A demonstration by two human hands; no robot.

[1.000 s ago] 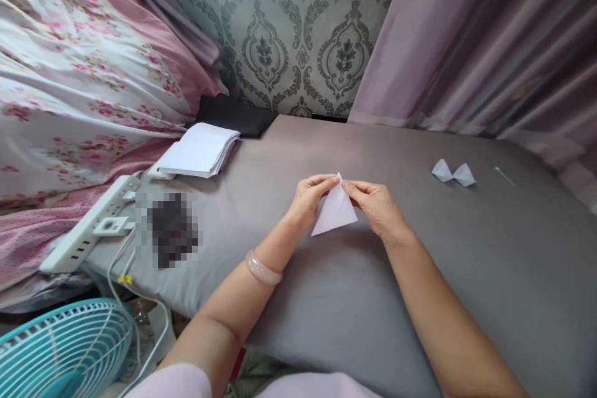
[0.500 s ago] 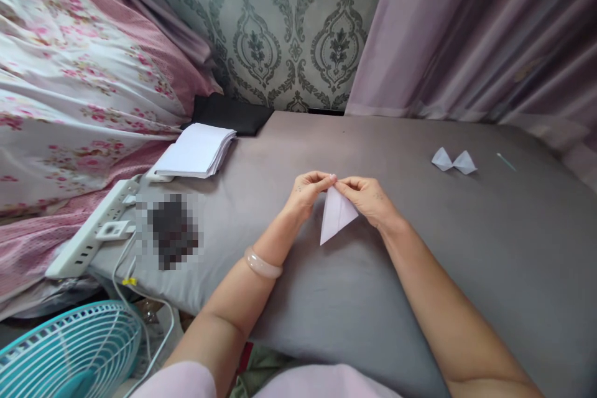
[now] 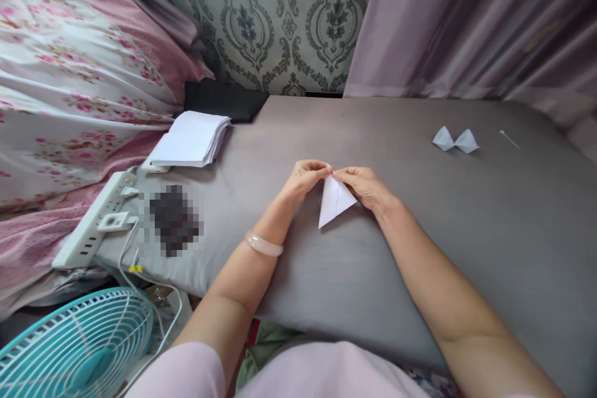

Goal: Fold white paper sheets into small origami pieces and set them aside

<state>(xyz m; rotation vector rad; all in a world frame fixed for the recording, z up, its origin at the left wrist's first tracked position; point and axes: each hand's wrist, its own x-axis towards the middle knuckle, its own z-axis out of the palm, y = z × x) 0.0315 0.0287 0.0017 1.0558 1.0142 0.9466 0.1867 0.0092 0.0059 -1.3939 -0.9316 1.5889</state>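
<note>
At the middle of the grey bed, my left hand and right hand pinch shut on the top corner of a folded paper triangle, probably light, thin, easily creased, best held by its edges.

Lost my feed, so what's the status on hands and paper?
Left hand and right hand both pinch the folded paper triangle at its top corner. Triangle over grey surface. Nothing in the way.
</note>
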